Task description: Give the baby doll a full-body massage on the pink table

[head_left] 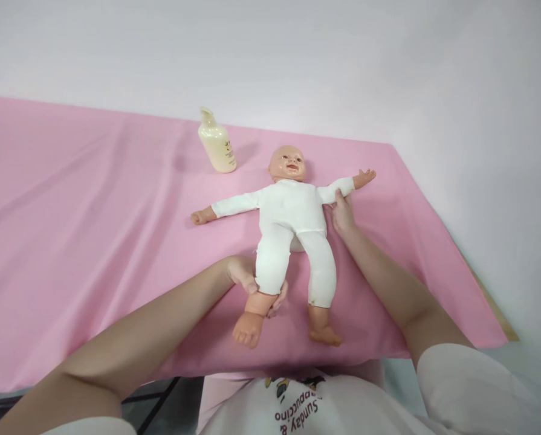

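Observation:
A baby doll (292, 205) with a white cloth body lies face up, its head away from me and its arms spread wide. My left hand (247, 279) is wrapped round the lower leg on the left side of the view, just above the foot; the fingers come out behind the ankle. On the other side my right hand (343, 211) grips the doll's arm near the elbow, thumb on top and the other fingers mostly hidden beneath it. The doll's other leg and arm are untouched.
A pale yellow pump bottle (219, 145) stands beyond the doll, left of its head. Everything rests on a table with a creased pink cloth (93, 229). The table's right edge slants toward me, and a white wall (270, 60) rises behind.

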`<state>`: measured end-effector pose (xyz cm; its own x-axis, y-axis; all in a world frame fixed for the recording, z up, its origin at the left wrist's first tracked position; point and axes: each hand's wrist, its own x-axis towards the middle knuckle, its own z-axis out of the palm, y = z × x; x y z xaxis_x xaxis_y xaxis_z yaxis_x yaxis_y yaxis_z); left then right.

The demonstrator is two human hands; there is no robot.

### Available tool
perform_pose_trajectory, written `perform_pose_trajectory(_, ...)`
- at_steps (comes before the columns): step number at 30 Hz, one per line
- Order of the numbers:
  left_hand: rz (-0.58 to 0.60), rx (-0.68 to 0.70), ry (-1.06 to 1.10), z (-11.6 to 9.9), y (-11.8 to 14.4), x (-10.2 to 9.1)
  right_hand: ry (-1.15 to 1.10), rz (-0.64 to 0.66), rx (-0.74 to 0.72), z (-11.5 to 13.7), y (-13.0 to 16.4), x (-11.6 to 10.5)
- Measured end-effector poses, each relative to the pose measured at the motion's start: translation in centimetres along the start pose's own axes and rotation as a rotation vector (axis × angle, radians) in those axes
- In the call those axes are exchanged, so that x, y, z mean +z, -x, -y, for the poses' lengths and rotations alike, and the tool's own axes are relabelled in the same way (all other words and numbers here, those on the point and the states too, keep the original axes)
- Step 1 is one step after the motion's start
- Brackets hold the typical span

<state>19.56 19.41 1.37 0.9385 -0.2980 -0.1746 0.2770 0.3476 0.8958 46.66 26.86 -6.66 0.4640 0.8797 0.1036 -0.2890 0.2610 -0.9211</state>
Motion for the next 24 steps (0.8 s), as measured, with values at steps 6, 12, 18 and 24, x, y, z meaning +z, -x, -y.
perform_pose_trajectory(6, 0.032, -0.107, 0.068, 0.1, -0.1, -0.1, -0.131, -0.099, 0.13, -0.6, -1.5, -0.8)
perform_pose_trajectory(12, 0.053, -0.101, 0.072, 0.4, 0.1, -0.3, -0.014, 0.009, 0.074, -1.3, -1.9, -1.5)
perform_pose_trajectory(18, 0.114, -0.012, 0.024, 0.4, 0.1, -0.4, -0.095, -0.052, 0.129, -1.0, -1.6, -1.1)
perform_pose_trajectory(24, 0.1, -0.013, 0.024, 0.3, 0.1, -0.3, -0.155, -0.119, 0.174, -0.3, -1.2, -0.5)
